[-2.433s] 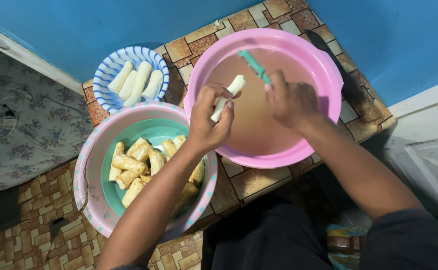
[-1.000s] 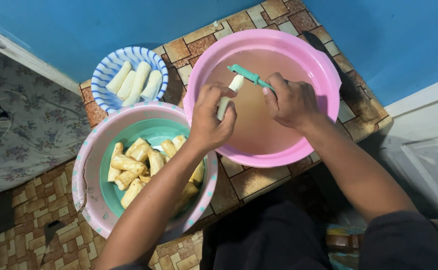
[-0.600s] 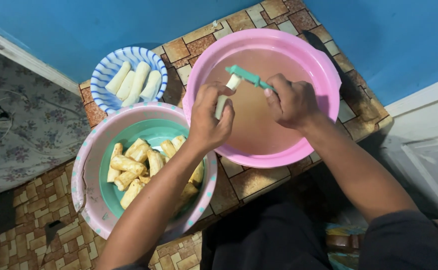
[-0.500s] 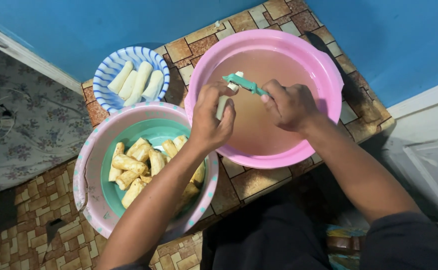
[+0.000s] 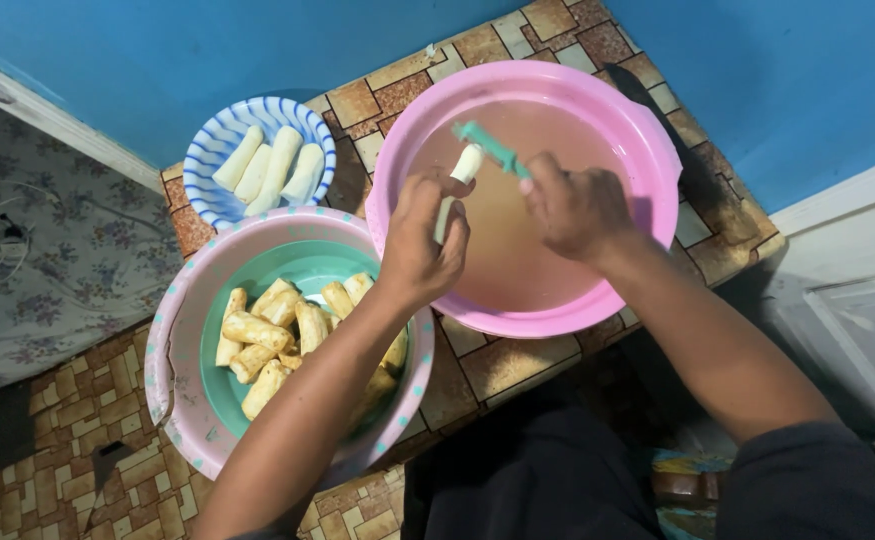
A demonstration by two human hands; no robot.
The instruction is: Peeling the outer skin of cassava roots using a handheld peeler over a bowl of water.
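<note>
My left hand (image 5: 419,240) grips a peeled cassava piece (image 5: 457,180) over the pink water basin (image 5: 647,150); my right hand (image 5: 577,205) clasps the green peeler (image 5: 489,147) against it.

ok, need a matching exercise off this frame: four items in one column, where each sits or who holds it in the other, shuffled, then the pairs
Items:
1. white peeled root piece
2. teal peeler
3. peeled white pieces
4. unpeeled yellowish pieces

Places:
A. in the blue-and-white striped bowl
B. in the left hand, over the big pink basin
C. in the teal-lined pink bowl
D. in the right hand

Pairs: 1-B, 2-D, 3-A, 4-C
</note>
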